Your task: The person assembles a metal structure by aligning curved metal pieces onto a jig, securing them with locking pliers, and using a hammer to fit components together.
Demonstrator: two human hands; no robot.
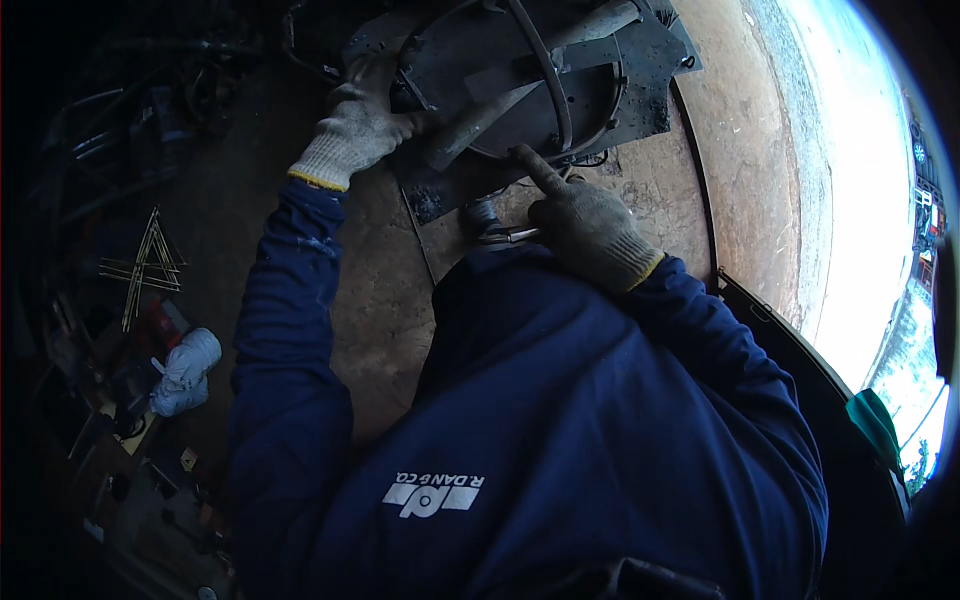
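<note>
In front of me lies a dark metal assembly: a flat plate [650, 110] under a round bar ring [612, 112], with a curved bar [545, 65] and a tube [480, 128] across it. My left hand [360, 125], in a grey knit glove with a yellow cuff edge, grips the left side of the assembly, its thumb beside the tube's near end. Near the ring's front edge, my right hand [592, 225], gloved alike, stretches its index finger to the ring. Its other fingers are curled by a shiny metal tool [510, 237], whose kind is partly hidden.
Thin rods [148, 262] lie crossed on the floor at the left. Nearer me are a pale cloth bundle [186, 370] and dim clutter. A dark cable or hose [698, 180] runs along the floor right of the plate. Bright daylight enters at the far right, beside a green cloth [875, 425].
</note>
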